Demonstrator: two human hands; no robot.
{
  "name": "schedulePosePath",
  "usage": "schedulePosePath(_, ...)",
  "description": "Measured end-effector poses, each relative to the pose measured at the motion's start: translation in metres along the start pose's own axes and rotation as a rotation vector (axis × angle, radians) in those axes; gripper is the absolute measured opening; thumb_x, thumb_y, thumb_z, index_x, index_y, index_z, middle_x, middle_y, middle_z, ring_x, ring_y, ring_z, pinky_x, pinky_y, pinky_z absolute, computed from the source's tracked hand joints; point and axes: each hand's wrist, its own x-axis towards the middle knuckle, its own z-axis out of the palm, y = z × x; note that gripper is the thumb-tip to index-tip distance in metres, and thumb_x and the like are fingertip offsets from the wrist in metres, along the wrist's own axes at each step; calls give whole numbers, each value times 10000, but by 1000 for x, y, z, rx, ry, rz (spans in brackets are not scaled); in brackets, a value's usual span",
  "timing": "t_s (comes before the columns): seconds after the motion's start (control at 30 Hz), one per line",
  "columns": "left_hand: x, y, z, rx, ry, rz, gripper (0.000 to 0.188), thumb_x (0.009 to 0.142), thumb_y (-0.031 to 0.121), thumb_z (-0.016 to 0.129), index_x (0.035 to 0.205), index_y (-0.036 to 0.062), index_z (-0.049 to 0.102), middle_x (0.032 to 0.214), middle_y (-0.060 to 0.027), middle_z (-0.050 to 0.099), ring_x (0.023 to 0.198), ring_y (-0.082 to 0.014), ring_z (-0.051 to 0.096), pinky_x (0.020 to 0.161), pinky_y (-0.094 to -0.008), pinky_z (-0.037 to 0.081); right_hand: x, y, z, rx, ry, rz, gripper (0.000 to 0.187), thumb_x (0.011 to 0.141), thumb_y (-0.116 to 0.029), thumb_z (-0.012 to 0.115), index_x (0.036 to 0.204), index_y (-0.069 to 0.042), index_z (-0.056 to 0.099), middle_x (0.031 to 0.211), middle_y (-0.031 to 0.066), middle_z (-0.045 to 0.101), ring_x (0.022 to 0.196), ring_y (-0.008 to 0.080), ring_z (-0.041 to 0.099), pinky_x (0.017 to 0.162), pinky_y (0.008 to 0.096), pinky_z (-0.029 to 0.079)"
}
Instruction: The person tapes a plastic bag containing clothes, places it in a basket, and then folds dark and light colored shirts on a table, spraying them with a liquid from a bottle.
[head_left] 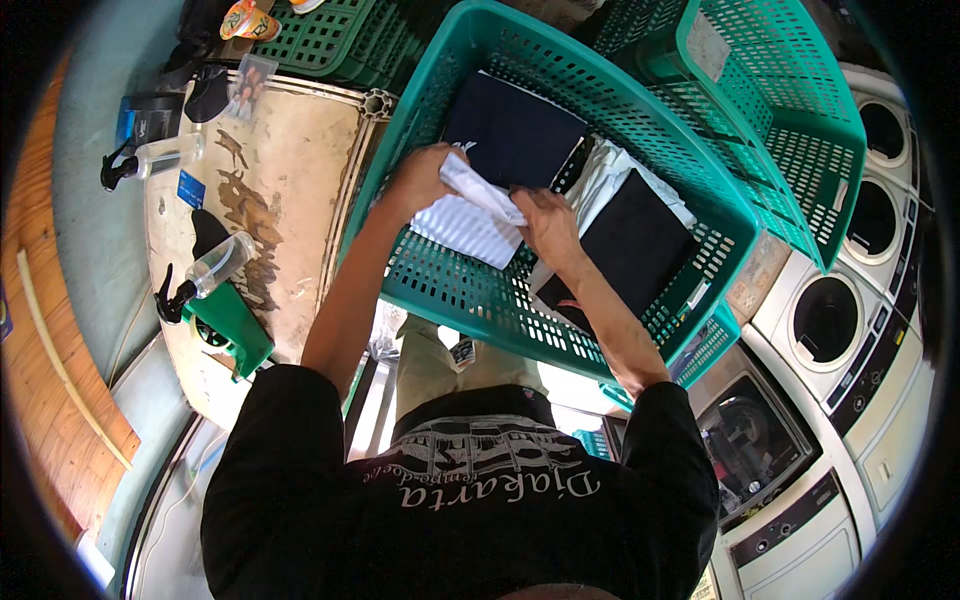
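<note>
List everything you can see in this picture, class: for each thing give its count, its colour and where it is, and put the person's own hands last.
Laundry basket: one, teal, centre, holding folded clothes.
White cloth: one, in the basket, gripped by both hands.
Navy folded garment: one, at the basket's far end.
Black folded garment: one, at the basket's right side.
Second basket: one, teal, upper right.
Green crates: dark green, top, count unclear.
Spray bottles: two, clear with black triggers, on the worn table.
Worn table: one, cream, left.
Washing machines: several, white, right edge.
Left hand: on the white cloth.
Right hand: on the white cloth.
</note>
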Motion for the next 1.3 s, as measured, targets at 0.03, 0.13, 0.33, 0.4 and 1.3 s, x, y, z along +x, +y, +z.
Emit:
schedulePosePath(0.03,-15,2,2,96,38,80,387,648,17,748,1023,28,654,1053,-129,681,973,-223,653,840,-346,500,-8,-8,-2,-1,13,-28,384,682,-55,703,1037,-108,567,1062,109,659,948,289,628,823,422,495)
schedulePosePath(0.13,-67,32,3,-189,192,156,316,656,-62,651,956,35,648,898,-152,684,864,-330,666,752,-368,501,-31,-25,-6,51,1,-93,391,672,-35,696,1031,-95,556,1183,115,635,1045,276,626,831,411,488)
schedulePosePath(0.33,-119,50,3,-64,102,-77,335,643,-106,583,934,52,634,840,-155,663,808,-340,651,700,-369,485,-49,-54,-22,98,-78,-137,364,687,6,660,1024,-78,549,1188,111,640,1083,253,630,839,385,491)
schedulePosePath(0.4,-125,63,-1,-61,96,-70,343,637,-101,602,931,70,638,812,-155,657,789,-334,650,690,-378,484,-53,-57,-23,87,-83,-149,357,692,15,651,1022,-75,548,1177,110,647,1064,251,641,832,381,496)
schedulePosePath(1.3,-103,37,-8,-18,-41,-16,184,741,14,663,922,36,640,873,-130,685,774,-255,673,713,-313,497,-28,-48,-39,221,-376,8,340,720,-21,650,1022,-74,504,764,205,656,751,360,679,665,473,537)
